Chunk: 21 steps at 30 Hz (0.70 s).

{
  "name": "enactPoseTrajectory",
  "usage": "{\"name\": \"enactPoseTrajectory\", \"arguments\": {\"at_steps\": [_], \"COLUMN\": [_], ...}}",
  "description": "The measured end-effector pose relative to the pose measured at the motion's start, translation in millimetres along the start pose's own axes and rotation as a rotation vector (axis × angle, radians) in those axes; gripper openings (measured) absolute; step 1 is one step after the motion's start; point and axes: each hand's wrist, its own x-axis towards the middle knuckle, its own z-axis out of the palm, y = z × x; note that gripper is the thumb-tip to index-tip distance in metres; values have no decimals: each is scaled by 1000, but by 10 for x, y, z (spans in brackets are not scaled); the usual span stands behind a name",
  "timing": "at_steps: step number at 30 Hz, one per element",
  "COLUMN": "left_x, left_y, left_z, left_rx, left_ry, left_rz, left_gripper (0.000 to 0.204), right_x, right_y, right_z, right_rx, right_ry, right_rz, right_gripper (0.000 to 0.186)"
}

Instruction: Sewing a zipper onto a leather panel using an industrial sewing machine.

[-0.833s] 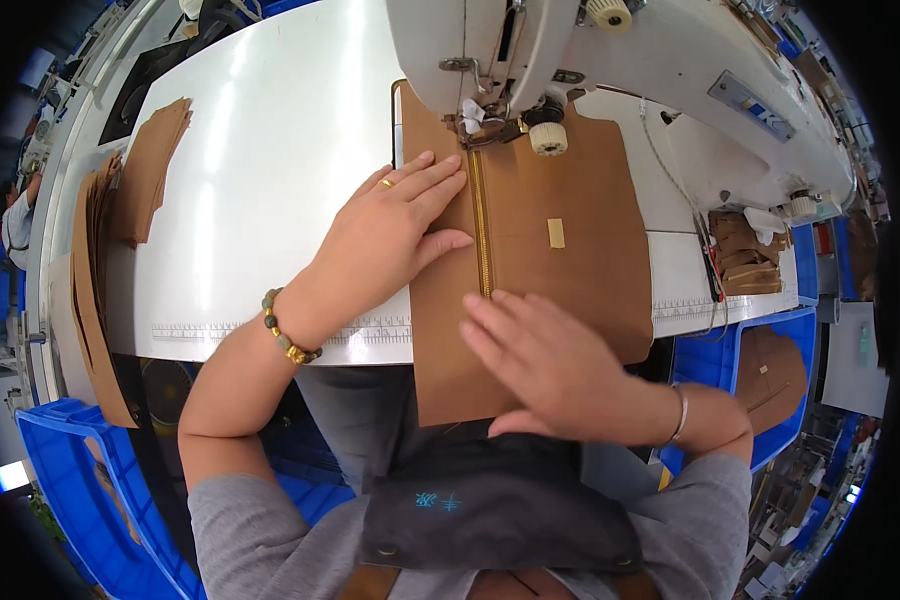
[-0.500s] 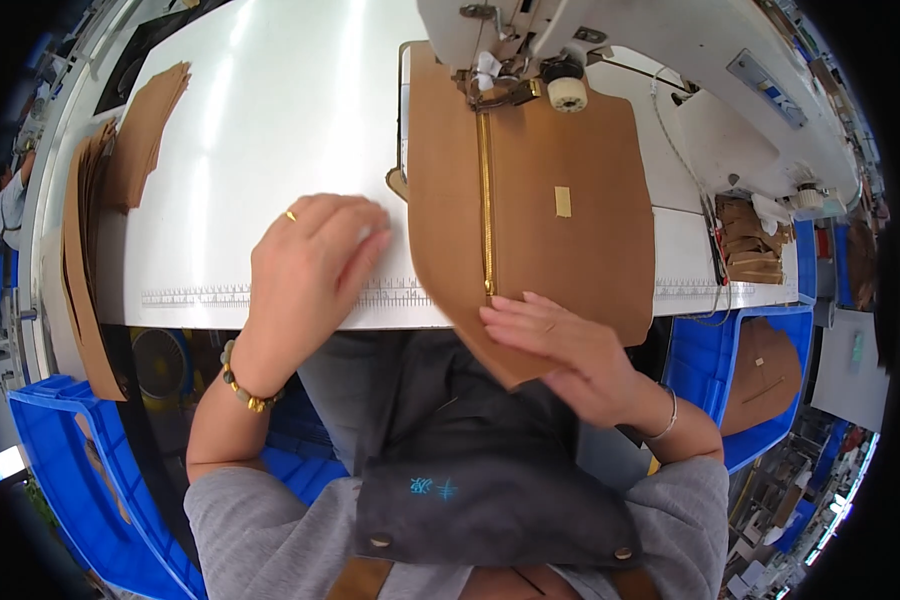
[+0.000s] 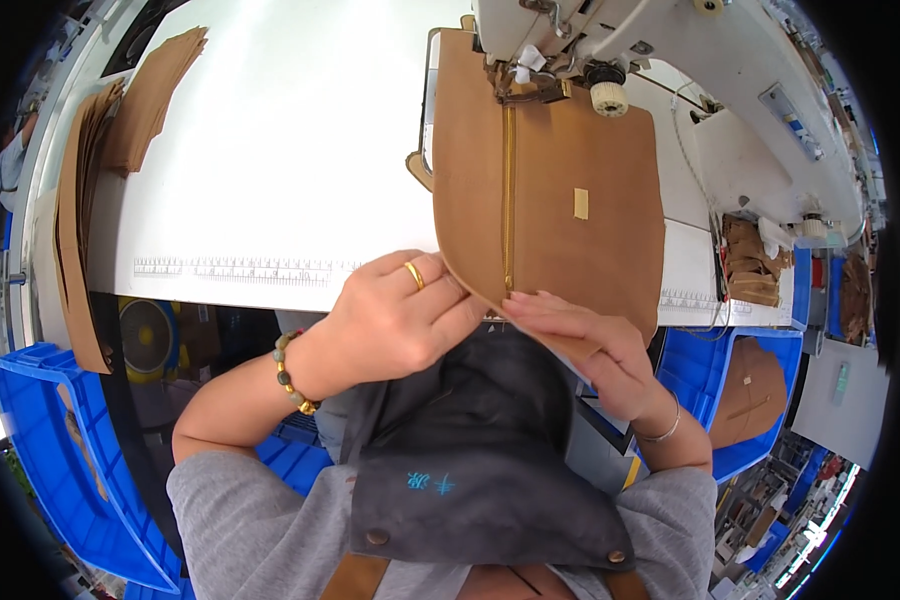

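A brown leather-like panel (image 3: 620, 250) with a gold zipper (image 3: 509, 200) running lengthwise lies under the sewing machine head (image 3: 530, 85). A small beige tape piece (image 3: 581, 204) is stuck right of the zipper. My left hand (image 3: 405, 315), wearing a ring, is closed in a pinch on the panel's near left edge, fingertips partly hidden. My right hand (image 3: 595, 350) holds the near edge beside the zipper's end, its fingers stretched over the top and its thumb hidden. Between my hands the panel's near edge is bent up off the table front.
Stacks of brown pieces (image 3: 155, 100) lie on the white table (image 3: 290, 150) at left. Small brown pieces (image 3: 753, 262) are piled at right. Blue bins stand below: one at left (image 3: 80, 470), one at right (image 3: 695, 375) holding a zippered brown panel (image 3: 753, 395).
My left hand has moved right from above the table to pinch the panel's near left edge. That edge has been bent up and in. My right hand has stayed near the zipper's end.
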Motion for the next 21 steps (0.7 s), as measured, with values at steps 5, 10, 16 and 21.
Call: {"name": "enactPoseTrajectory", "arguments": {"at_steps": [5,10,16,21], "left_x": [31,97,123,110], "left_y": [147,354,452,420], "left_z": [8,83,135,140], "left_rx": [112,307,443,410], "left_ry": [-70,-197,-236,-215], "left_rz": [16,0,-48,1], "left_gripper": [29,20,17,17], "right_x": [-195,-156,-383,-453], "right_y": [-64,-67,127,333], "right_z": [-294,-920,-761,-312], "right_rx": [-350,11,438,266], "right_ry": [123,848,905,937], "right_rz": [-90,89,457,283], "right_gripper": [61,49,40,40]}}
